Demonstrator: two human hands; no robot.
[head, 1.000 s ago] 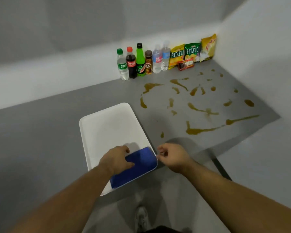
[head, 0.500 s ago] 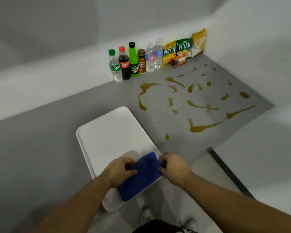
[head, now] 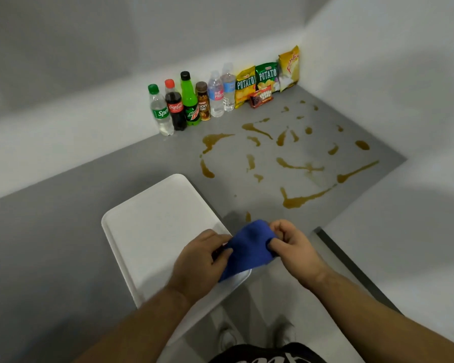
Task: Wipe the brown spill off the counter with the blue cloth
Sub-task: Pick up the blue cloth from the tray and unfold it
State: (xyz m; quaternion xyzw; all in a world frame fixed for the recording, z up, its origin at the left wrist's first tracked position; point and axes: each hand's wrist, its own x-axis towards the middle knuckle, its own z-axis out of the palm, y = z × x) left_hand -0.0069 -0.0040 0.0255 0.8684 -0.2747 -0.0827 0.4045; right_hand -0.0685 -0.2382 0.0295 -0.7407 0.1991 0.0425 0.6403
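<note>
**Both hands on the blue cloth, spill unwiped**

You hold the blue cloth [head: 249, 248] between your two hands: your left hand [head: 198, 265] pinches its near-left edge, your right hand [head: 292, 247] has its fingers curled closed on the far-right corner. The cloth hangs between the two grips, over the near-right corner of the white tray [head: 152, 221]. Just beyond your right hand a small brown drop lies on the grey counter [head: 63, 231]. Farther out from the grip, the brown spill [head: 299, 197] spreads in streaks and dots. Past that, against the wall, stand a row of bottles [head: 189, 103] and snack bags [head: 266, 77].
</note>
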